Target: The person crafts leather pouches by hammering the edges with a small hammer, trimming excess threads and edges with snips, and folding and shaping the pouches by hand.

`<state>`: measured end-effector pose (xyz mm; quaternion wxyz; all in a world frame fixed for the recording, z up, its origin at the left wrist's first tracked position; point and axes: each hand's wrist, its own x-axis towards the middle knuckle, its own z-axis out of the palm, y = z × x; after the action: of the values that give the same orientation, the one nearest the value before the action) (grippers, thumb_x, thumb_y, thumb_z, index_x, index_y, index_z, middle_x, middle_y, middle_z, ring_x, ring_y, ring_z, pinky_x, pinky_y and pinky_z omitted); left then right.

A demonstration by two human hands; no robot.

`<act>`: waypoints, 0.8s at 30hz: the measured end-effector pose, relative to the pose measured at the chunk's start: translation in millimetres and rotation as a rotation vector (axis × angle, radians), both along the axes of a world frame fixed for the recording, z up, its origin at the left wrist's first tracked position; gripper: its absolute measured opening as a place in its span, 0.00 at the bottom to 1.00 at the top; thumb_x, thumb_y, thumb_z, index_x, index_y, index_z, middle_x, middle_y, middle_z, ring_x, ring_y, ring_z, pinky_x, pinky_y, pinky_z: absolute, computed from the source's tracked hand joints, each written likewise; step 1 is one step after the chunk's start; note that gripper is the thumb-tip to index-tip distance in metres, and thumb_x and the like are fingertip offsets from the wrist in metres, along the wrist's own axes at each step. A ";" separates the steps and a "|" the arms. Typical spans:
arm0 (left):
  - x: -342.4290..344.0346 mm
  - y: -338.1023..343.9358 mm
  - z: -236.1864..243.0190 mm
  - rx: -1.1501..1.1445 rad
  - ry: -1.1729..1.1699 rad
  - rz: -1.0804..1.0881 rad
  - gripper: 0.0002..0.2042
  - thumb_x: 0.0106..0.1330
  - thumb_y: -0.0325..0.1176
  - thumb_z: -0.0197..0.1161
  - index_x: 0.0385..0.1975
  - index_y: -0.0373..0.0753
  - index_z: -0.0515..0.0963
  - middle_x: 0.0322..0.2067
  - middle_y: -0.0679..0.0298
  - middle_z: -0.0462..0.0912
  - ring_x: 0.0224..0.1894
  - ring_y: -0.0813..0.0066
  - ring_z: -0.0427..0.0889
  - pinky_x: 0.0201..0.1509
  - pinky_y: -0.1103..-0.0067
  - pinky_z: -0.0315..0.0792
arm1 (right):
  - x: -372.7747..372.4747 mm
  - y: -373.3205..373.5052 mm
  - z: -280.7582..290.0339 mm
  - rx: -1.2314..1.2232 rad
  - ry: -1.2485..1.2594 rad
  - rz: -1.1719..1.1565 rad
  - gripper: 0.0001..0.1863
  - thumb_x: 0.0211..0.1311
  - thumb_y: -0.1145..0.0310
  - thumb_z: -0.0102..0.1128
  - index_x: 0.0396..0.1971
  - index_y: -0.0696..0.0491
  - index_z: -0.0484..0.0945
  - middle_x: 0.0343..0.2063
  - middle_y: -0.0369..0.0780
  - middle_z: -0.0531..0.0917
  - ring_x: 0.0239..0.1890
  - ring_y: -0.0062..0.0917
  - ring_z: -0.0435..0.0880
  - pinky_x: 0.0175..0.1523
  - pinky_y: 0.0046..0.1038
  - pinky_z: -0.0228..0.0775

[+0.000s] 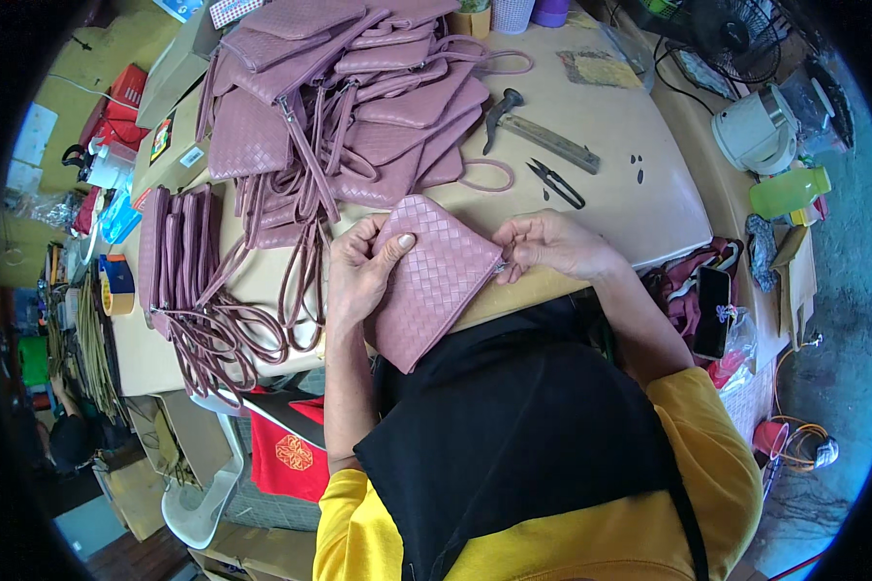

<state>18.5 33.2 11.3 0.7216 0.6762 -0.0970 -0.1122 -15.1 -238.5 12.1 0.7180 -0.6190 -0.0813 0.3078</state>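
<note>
A pink pouch with a woven pattern (434,276) is tilted at the table's near edge, in front of my black apron. My left hand (363,271) grips its left side, thumb on top and fingers underneath. At the pouch's right corner, my right hand (543,247) pinches the end of the zipper, where a small silver metal piece shows. Its fingertips partly cover what they hold. Beyond the pouch, a big heap of similar pink pouches (388,136) with wrist straps covers the back of the table.
A hammer (547,140) and black thread snips (556,184) lie right of the heap. Stacked pouches (179,247) stand at the left, their straps (213,339) hanging over the edge. A phone (713,315), a green bottle (790,192) and a fan (736,37) are at the right.
</note>
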 end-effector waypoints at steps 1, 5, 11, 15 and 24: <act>0.8 -0.3 -0.9 0.002 -0.001 -0.002 0.10 0.61 0.29 0.68 0.39 0.32 0.79 0.31 0.69 0.83 0.32 0.87 0.76 0.38 0.87 0.71 | 1.1 2.2 -1.4 -0.012 -0.084 0.027 0.15 0.70 0.60 0.51 0.38 0.59 0.75 0.29 0.37 0.81 0.33 0.18 0.81 0.41 0.20 0.73; 0.8 -1.3 0.3 0.119 -0.069 0.031 0.16 0.60 0.29 0.68 0.45 0.30 0.77 0.36 0.65 0.82 0.37 0.82 0.77 0.44 0.83 0.72 | -1.7 14.0 7.3 -0.052 -0.334 -0.039 0.13 0.68 0.64 0.56 0.28 0.57 0.75 0.24 0.32 0.78 0.28 0.14 0.76 0.38 0.19 0.70; -24.0 -26.1 23.3 0.622 -0.578 -0.086 0.45 0.44 0.39 0.76 0.65 0.41 0.62 0.62 0.46 0.64 0.64 0.52 0.65 0.68 0.63 0.57 | 0.2 27.6 2.3 0.120 -0.238 -0.191 0.12 0.69 0.64 0.54 0.26 0.54 0.74 0.22 0.31 0.77 0.26 0.12 0.74 0.34 0.17 0.68; -24.4 -24.3 13.8 0.587 -0.459 -0.218 0.43 0.43 0.34 0.72 0.65 0.40 0.63 0.66 0.48 0.59 0.69 0.54 0.58 0.71 0.65 0.53 | -3.9 36.0 -3.4 0.287 -0.141 -0.180 0.12 0.69 0.66 0.54 0.25 0.53 0.74 0.22 0.31 0.77 0.25 0.13 0.74 0.33 0.17 0.67; -11.0 -12.3 4.7 0.268 -0.389 -0.438 0.40 0.44 0.37 0.69 0.63 0.38 0.66 0.64 0.49 0.64 0.67 0.53 0.62 0.70 0.65 0.54 | 7.6 12.8 -1.7 0.785 -0.030 -0.352 0.20 0.71 0.61 0.46 0.17 0.51 0.67 0.17 0.34 0.70 0.17 0.16 0.61 0.26 0.21 0.53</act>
<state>7.5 20.9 16.0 0.5528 0.7372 -0.3604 -0.1453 -7.5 -225.6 10.4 0.9393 -0.3079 -0.0960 0.1173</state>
